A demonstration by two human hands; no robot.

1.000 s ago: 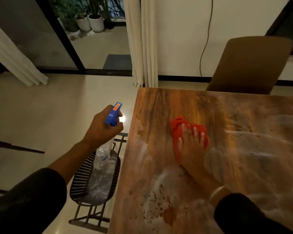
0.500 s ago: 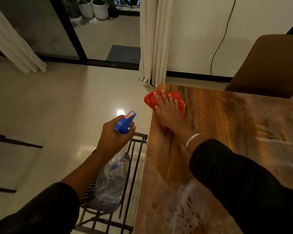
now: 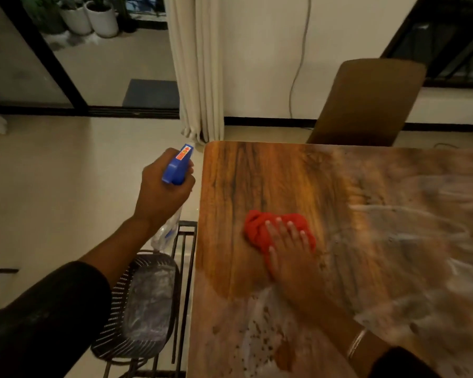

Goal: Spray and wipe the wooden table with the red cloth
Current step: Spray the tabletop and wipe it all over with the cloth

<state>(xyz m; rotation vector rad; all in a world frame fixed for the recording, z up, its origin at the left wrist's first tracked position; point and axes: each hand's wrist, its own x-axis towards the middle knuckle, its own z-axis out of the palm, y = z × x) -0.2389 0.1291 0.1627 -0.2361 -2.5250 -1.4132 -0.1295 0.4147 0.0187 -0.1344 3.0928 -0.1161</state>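
Wet, streaky surface (image 3: 257,173); cloth (image 3: 257,227) pressed flat by R hand (image 3: 290,249) nr left edge; sprayer (image 3: 176,170) clenched in L hand (image 3: 161,195) off-edge.

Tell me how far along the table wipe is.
Partly done. The far left corner of the table looks clean and free of film. In hand: the right hand presses the cloth on the wood, and the left hand holds the spray bottle off the edge. Left: streaky film at right and spotty residue near the front edge.
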